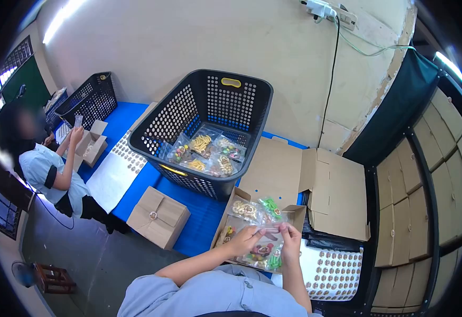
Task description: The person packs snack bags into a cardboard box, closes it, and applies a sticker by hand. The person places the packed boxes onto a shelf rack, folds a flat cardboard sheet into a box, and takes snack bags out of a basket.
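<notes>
Snack packets [244, 210] lie in a carton [296, 214] and basket [259, 120].

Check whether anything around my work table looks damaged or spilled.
One thing stands out: the wall edge beside the dark green cloth looks chipped, with rough, brownish patches breaking the pale surface. No spilled food shows on the blue table cover; the snacks in view sit inside clear packets.

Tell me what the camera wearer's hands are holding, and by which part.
The left hand and right hand both pinch a clear plastic bag by its top edge.
</notes>
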The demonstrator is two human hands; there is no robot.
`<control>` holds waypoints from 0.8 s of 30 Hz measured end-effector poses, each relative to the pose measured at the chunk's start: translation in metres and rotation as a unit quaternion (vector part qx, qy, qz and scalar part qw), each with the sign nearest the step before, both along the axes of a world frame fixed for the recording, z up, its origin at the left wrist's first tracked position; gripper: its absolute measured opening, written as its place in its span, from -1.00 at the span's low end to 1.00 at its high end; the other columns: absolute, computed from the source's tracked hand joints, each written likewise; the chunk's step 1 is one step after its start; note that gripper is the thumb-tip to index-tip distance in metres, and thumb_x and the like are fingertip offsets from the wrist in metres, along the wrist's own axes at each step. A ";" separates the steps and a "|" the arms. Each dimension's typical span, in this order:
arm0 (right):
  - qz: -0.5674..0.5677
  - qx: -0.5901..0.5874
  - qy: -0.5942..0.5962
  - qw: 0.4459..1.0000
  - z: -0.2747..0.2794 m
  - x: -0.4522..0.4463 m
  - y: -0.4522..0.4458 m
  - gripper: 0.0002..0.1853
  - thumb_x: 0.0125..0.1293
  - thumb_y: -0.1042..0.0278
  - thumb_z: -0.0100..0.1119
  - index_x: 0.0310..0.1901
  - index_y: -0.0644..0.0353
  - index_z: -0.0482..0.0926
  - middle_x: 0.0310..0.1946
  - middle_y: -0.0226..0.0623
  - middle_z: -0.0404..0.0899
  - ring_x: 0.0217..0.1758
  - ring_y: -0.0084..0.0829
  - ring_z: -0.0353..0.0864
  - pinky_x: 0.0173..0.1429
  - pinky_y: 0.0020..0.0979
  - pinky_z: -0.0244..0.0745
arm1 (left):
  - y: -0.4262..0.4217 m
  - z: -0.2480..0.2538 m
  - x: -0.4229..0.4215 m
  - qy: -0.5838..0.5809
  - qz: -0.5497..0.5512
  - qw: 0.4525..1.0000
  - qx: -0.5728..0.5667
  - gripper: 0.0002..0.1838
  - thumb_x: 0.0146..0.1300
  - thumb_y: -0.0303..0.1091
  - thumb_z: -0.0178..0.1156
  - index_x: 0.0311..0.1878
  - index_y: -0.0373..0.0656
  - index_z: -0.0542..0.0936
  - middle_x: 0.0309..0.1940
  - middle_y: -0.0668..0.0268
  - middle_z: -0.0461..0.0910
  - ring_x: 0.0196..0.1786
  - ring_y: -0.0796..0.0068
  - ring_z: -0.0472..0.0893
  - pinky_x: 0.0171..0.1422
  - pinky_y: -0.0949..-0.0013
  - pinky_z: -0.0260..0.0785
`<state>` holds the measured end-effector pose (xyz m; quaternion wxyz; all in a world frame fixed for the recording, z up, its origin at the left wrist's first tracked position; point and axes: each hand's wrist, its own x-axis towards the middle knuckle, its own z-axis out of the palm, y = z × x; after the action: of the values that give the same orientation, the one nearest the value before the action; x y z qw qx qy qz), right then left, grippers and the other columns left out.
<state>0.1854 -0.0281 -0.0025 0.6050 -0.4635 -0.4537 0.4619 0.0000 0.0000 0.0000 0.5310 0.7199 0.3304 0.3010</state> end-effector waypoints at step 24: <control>-0.036 -0.077 0.106 0.991 0.032 -0.017 0.015 -0.66 0.32 0.30 0.29 0.07 0.24 0.55 -0.18 -0.31 0.66 -0.19 -0.61 0.59 -0.13 -0.57 0.46 | -0.005 0.038 0.012 -0.008 0.021 0.978 -0.209 -0.59 0.33 -0.36 0.24 0.19 -0.20 0.40 -0.26 0.33 0.60 -0.17 0.64 0.60 -0.17 0.53 0.46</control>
<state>0.1688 -0.0134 0.0298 0.6284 -0.4735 -0.3328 0.5198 0.0118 -0.0053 0.0380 0.6662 0.5835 0.3964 0.2421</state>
